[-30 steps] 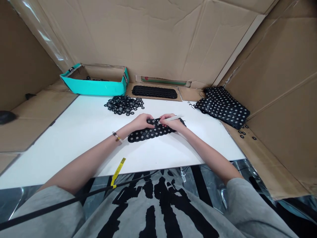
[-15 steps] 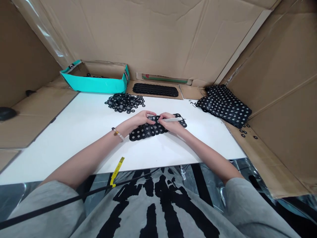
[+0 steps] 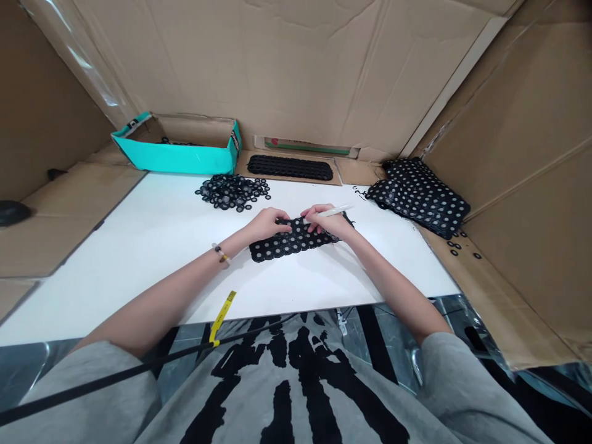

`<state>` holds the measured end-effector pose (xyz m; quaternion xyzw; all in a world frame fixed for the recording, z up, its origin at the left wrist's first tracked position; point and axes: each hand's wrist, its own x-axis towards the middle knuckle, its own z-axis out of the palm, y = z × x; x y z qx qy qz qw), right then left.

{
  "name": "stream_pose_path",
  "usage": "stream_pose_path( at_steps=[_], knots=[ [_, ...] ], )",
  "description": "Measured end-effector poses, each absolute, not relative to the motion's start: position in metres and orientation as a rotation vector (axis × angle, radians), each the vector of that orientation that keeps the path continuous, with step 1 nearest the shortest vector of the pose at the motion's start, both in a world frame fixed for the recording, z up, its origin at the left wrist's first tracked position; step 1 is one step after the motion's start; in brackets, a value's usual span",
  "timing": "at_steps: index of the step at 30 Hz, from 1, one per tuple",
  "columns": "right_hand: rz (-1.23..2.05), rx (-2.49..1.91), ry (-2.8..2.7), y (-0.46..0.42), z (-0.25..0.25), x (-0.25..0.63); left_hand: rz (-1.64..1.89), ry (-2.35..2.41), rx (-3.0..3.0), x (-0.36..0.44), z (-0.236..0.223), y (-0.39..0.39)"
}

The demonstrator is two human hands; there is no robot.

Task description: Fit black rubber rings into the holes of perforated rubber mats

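Note:
A black panel of joined rings [image 3: 277, 248], its holes showing pale, lies slanted on the white table under both hands. At its upper left edge, my left hand [image 3: 268, 224] pinches the panel between thumb and fingers. My right hand [image 3: 329, 221] is closed around a slim white crochet hook [image 3: 338, 211], whose handle points up and to the right. The hook's tip is too small to make out near the panel's top edge. A short dark strand sticks out by the panel's right end, partly hidden behind the right hand.
Loose black rings [image 3: 231, 192] lie heaped behind my left hand. Behind them stands a turquoise box [image 3: 180, 159] holding more rings. A folded black strip [image 3: 290, 167] rests at the back; stacked dotted black panels [image 3: 423, 194] lie right. Cardboard walls [image 3: 287, 74] enclose the table [image 3: 152, 246].
My right hand has shifted slightly right and up, and the hook is tilted more steeply. The panel has moved a little to the right, with more of its middle showing. My left hand still grips it.

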<state>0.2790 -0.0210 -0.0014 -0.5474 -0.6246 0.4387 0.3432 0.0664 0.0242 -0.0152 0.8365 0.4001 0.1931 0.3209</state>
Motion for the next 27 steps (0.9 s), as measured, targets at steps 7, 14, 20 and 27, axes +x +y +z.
stream_pose_path(
  at_steps=[7,14,20,27],
  knots=[
    [1.062,-1.372,-1.662,-0.016,-0.022,0.268,0.496,1.106,2.159,0.066,-0.015,0.026],
    [0.969,-1.38,-1.722,-0.02,-0.024,0.267,0.484,1.029,1.934,0.066,-0.018,0.029],
    [0.706,-1.384,-1.826,-0.027,-0.023,0.257,0.334,0.902,1.776,0.063,-0.009,0.028],
    [0.933,-1.382,-1.761,-0.021,-0.021,0.265,0.354,1.003,2.113,0.064,-0.009,0.026]
  ],
)
